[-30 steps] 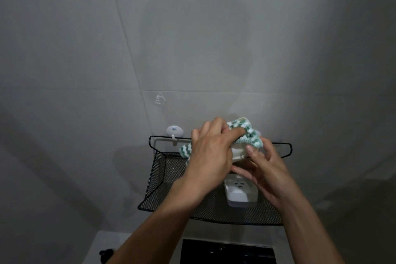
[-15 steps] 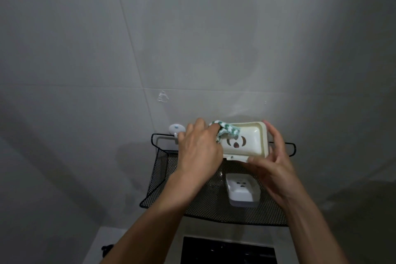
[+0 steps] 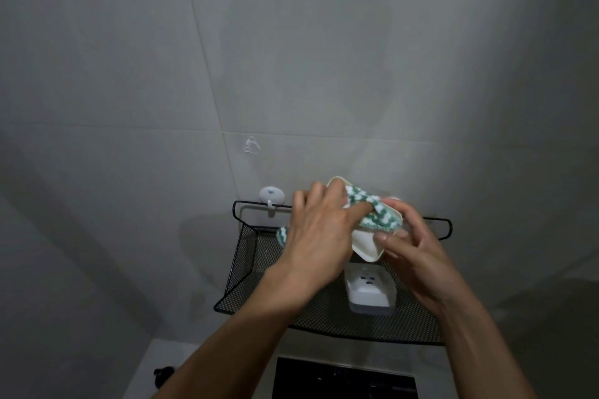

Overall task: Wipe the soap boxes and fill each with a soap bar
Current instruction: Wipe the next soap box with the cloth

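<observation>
A cream soap box [image 3: 365, 244] is held tilted above a black mesh shelf [image 3: 249, 272]. My right hand [image 3: 413, 249] grips the box at its right side and lower end. My left hand [image 3: 319, 233] holds a green-and-white zigzag cloth [image 3: 372, 215] and presses it into the box's open face. A loose end of the cloth hangs out under the left hand. A second, white soap box [image 3: 369, 290] stands on the shelf right below, with nothing in it. No soap bar shows.
The shelf is fixed to a grey tiled wall [image 3: 291, 58]. A white round hook [image 3: 271, 195] sits at the shelf's back left rim. Below the shelf lies a dark rectangular surface [image 3: 343, 381] and a small black object [image 3: 163, 376] on a white ledge.
The cream box has tipped from lying level to slanting down. The cloth in my left hand has moved across its face from the left end to cover the middle and right.
</observation>
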The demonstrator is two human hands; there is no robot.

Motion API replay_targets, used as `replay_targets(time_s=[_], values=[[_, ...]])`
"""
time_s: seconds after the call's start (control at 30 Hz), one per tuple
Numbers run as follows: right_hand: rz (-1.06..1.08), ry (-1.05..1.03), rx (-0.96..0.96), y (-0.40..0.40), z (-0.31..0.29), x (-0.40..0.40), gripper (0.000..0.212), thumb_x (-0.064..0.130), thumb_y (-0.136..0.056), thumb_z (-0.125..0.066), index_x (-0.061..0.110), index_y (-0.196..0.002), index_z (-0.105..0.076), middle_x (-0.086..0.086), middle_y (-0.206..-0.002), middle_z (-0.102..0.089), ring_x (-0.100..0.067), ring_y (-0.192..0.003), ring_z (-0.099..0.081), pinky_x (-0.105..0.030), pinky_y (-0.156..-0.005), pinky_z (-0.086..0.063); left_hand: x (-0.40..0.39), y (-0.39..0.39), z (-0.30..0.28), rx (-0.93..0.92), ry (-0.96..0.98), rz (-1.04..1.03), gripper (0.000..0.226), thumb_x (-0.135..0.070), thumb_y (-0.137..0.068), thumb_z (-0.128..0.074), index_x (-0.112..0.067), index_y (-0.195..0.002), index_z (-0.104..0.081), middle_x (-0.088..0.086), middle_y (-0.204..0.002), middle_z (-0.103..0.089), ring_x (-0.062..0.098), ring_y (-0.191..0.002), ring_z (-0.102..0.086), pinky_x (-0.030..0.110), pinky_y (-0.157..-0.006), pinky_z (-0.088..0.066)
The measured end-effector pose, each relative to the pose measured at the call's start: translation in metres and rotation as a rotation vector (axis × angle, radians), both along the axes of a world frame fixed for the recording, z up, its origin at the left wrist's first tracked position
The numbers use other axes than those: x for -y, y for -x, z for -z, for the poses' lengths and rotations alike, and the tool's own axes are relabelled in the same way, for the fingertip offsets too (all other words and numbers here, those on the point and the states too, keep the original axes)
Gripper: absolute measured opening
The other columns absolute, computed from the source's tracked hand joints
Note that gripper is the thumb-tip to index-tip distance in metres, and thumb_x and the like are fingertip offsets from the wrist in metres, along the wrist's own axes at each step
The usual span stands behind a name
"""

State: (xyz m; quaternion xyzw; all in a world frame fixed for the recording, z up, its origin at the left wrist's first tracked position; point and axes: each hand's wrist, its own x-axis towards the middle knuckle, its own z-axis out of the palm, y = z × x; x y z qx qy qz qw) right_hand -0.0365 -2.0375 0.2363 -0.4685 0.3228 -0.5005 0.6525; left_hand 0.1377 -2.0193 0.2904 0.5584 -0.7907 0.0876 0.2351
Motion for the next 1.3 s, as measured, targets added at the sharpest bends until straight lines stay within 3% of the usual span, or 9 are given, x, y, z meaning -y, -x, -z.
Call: replay_targets(time_s=[0.2, 0.33, 0.6, 0.73, 0.83, 0.93, 1.03, 1.17, 1.3], values=[[0.071, -0.013, -0.007, -0.003, 0.010, -0.001, 0.079, -0.001, -0.068, -0.080, 0.029, -0.138, -0.057, -0.016, -0.120, -0.072, -0.032, -0.108, -0.070, -0.030, -0.076, -0.059, 0.011, -0.017, 0.003, -0.124, -0.146, -0.193, 0.047, -0.019, -0.086, -0.050, -0.024, -0.133, -0.051, 0.002, -0.104, -0.047, 0.024, -0.102, -0.047, 0.042, -0.093, -0.037], [0.061, -0.035, -0.029, -0.010, 0.018, -0.001, 0.084, -0.008, -0.062, -0.082, 0.025, -0.135, -0.058, -0.011, -0.121, -0.072, -0.032, -0.115, -0.067, -0.034, -0.087, -0.060, 0.011, -0.013, 0.003, -0.336, -0.230, -0.155, 0.045, -0.010, -0.084, -0.052, -0.019, -0.128, -0.056, 0.004, -0.100, -0.049, 0.027, -0.098, -0.052, 0.045, -0.089, -0.045], [-0.089, -0.039, 0.024, -0.013, 0.014, 0.001, 0.083, -0.014, -0.063, -0.068, 0.027, -0.134, -0.052, -0.018, -0.122, -0.069, -0.030, -0.100, -0.070, -0.035, -0.076, -0.059, 0.009, -0.008, 0.006, -0.177, -0.159, -0.120, 0.057, -0.006, -0.085, -0.049, -0.029, -0.137, -0.049, 0.000, -0.098, -0.039, 0.026, -0.100, -0.048, 0.041, -0.086, -0.039], [-0.064, -0.104, 0.089, -0.014, 0.012, 0.000, 0.060, 0.008, -0.078, -0.072, 0.019, -0.134, -0.053, -0.011, -0.118, -0.072, -0.023, -0.098, -0.071, -0.032, -0.076, -0.060, 0.009, -0.010, 0.004, -0.111, -0.126, -0.091, 0.053, -0.007, -0.086, -0.051, -0.033, -0.133, -0.051, 0.000, -0.098, -0.041, 0.024, -0.097, -0.046, 0.039, -0.082, -0.036], [-0.087, -0.109, 0.070, -0.014, 0.011, 0.002, 0.053, 0.004, -0.085, -0.072, 0.011, -0.135, -0.057, -0.013, -0.126, -0.070, -0.028, -0.110, -0.070, -0.036, -0.084, -0.061, 0.006, -0.007, 0.001, -0.048, -0.083, -0.032, 0.040, -0.013, -0.092, -0.050, -0.034, -0.126, -0.055, -0.004, -0.095, -0.037, 0.021, -0.095, -0.043, 0.036, -0.077, -0.028], [-0.055, -0.122, 0.036, -0.013, 0.013, 0.003, 0.059, -0.004, -0.077, -0.070, 0.009, -0.133, -0.058, -0.019, -0.125, -0.069, -0.033, -0.107, -0.071, -0.038, -0.080, -0.061, 0.004, -0.004, 0.002, -0.018, -0.059, -0.007, 0.038, -0.014, -0.091, -0.051, -0.033, -0.124, -0.055, -0.005, -0.093, -0.035, 0.020, -0.094, -0.042, 0.036, -0.077, -0.029], [0.003, -0.153, 0.044, -0.011, 0.015, 0.005, 0.066, -0.007, -0.070, -0.072, 0.012, -0.132, -0.055, -0.023, -0.115, -0.072, -0.035, -0.095, -0.073, -0.039, -0.072, -0.062, 0.007, -0.005, 0.003, -0.019, -0.057, -0.052, 0.048, -0.017, -0.084, -0.056, -0.031, -0.129, -0.052, -0.003, -0.101, -0.049, 0.021, -0.100, -0.047, 0.039, -0.085, -0.034], [0.074, -0.115, 0.041, -0.009, 0.017, 0.006, 0.067, -0.008, -0.068, -0.073, 0.013, -0.129, -0.054, -0.025, -0.112, -0.072, -0.037, -0.095, -0.073, -0.044, -0.070, -0.062, 0.010, -0.011, 0.004, -0.153, -0.192, -0.124, 0.049, -0.020, -0.081, -0.055, -0.024, -0.130, -0.052, -0.001, -0.105, -0.057, 0.022, -0.102, -0.053, 0.039, -0.091, -0.038], [0.152, -0.063, 0.036, -0.018, 0.025, 0.004, 0.064, -0.018, -0.076, -0.067, 0.016, -0.129, -0.053, -0.021, -0.115, -0.072, -0.034, -0.100, -0.072, -0.040, -0.073, -0.060, 0.006, -0.001, 0.006, -0.461, -0.309, -0.160, 0.052, -0.016, -0.079, -0.058, -0.018, -0.131, -0.057, 0.004, -0.111, -0.065, 0.025, -0.102, -0.060, 0.038, -0.088, -0.050]])
